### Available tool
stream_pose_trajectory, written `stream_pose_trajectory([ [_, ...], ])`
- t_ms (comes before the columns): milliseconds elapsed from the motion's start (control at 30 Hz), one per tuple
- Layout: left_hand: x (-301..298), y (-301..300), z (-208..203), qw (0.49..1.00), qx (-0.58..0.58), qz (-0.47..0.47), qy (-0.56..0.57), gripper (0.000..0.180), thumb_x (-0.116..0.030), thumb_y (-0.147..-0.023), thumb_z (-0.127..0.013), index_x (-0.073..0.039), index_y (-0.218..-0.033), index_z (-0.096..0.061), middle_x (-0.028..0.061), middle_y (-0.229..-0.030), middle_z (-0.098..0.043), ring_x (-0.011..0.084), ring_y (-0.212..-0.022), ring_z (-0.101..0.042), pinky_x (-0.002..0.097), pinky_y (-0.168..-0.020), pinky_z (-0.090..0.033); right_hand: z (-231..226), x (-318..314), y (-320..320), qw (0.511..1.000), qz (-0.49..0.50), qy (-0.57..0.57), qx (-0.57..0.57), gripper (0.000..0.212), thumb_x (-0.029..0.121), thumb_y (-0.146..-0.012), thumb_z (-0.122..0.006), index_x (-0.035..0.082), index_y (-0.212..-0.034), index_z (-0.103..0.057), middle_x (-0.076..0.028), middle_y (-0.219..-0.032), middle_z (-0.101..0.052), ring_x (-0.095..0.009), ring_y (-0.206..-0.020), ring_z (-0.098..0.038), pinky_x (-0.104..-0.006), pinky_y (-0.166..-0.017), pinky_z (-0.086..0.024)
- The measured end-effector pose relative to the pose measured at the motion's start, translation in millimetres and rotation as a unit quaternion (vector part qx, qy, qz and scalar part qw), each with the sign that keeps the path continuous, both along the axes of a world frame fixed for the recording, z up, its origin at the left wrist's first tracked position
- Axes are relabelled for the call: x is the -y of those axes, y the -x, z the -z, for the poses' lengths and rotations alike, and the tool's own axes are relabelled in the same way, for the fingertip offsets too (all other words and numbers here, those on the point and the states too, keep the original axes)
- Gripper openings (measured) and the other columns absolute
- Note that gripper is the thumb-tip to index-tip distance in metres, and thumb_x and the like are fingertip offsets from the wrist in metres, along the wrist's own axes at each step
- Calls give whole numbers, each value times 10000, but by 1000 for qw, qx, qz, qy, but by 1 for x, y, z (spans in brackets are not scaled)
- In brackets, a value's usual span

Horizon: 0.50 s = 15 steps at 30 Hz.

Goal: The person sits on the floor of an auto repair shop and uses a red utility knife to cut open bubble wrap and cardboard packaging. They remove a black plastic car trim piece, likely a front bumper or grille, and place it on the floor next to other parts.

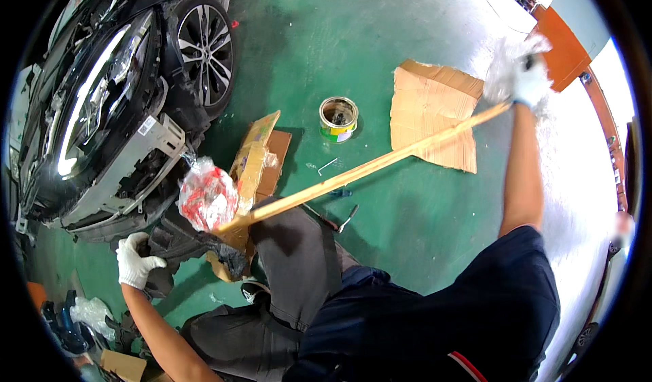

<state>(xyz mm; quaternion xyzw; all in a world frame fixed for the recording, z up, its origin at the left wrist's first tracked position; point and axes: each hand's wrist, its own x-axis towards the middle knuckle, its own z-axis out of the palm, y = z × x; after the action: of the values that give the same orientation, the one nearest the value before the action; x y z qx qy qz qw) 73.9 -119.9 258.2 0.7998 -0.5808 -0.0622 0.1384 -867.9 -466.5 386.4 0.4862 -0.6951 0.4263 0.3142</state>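
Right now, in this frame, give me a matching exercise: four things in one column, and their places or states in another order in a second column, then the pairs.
Things:
1. wooden stick
2. open tin can
3. flat cardboard sheet
4. plastic bag

Places or states:
A. standing on the green floor, lid off
B. crumpled, clear with red, by the car's stripped front
C. held at its far end by the right hand
D. lying flat on the floor under the stick

Pairs: 1-C, 2-A, 3-D, 4-B
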Motion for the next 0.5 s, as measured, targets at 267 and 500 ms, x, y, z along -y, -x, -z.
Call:
stream_pose_trajectory([
  [267, -12, 0, 3, 999, -42, -12, -18, 1038, -500, -371, -1047, -49, -1237, -693, 157, -1137, -631, 354, -1062, -655, 456, -961, -565, 294, -138, -314, 560, -353, -595, 456, 991, 56, -834, -711, 116, -1709, -249, -219, -1300, -659, -220, -743, -706, -347, -567, -562],
  [500, -9, 12, -3, 993, -110, -12, -36, 1069, -441, -347, -1064, -10, -1245, -677, 133, -1160, -605, 309, -1061, -661, 421, -983, -559, 431, -87, -371, 434, -252, -387, 773, 699, 367, -927, -794, 47, -1499, -549, -174, -1030, -736, -194, -572, -598, -320, -448, -429],
])
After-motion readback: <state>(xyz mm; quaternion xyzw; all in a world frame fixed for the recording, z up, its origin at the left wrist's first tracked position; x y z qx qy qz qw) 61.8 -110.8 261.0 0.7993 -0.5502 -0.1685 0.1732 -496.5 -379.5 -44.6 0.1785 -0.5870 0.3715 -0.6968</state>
